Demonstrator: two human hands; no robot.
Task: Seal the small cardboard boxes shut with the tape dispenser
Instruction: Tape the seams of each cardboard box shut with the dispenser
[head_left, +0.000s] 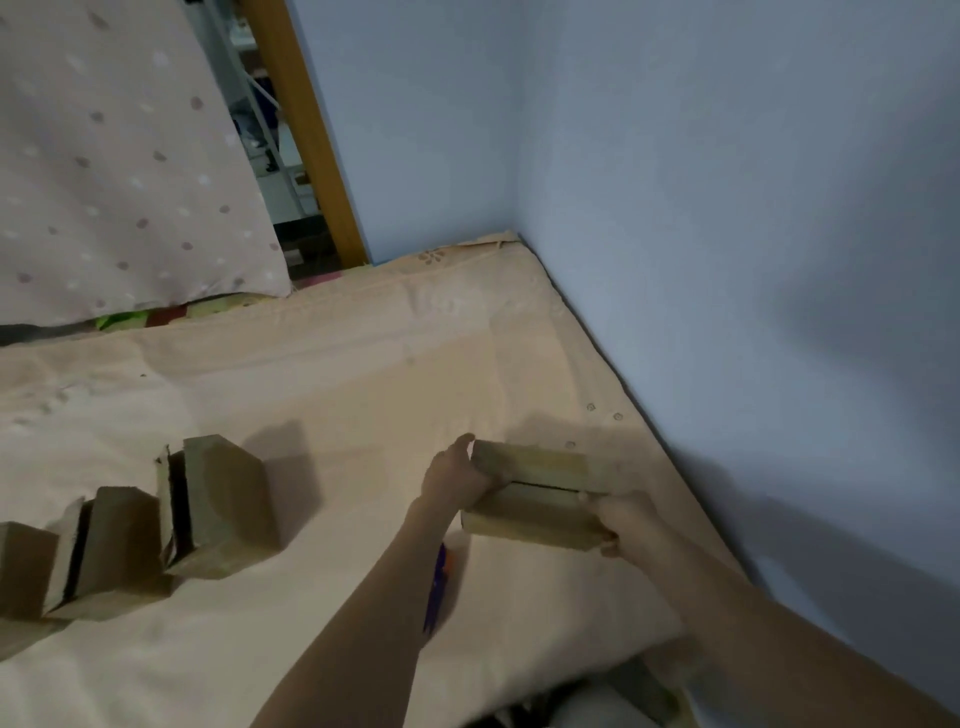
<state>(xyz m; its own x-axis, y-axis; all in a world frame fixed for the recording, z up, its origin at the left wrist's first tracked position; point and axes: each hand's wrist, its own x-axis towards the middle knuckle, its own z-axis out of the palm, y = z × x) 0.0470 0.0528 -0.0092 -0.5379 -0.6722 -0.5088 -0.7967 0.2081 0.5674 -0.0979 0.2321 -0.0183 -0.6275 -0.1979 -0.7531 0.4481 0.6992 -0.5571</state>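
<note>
A small cardboard box (537, 493) lies on the beige bed sheet (332, 374) near the right edge, its two top flaps folded down with a dark seam between them. My left hand (457, 475) grips its left end, thumb on top. My right hand (621, 517) holds its right end, fingers curled round the corner. A purple and orange object (439, 587), perhaps the tape dispenser, lies mostly hidden under my left forearm. Three more cardboard boxes stand on the left with flaps ajar: a large one (218, 506), a middle one (109, 551) and one cut off by the frame (21, 569).
A blue wall (727, 234) runs close along the bed's right side and meets the corner at the back. A spotted curtain (114, 156) and a wooden door frame (306, 130) stand at the back left. The bed's near edge drops off at the bottom right.
</note>
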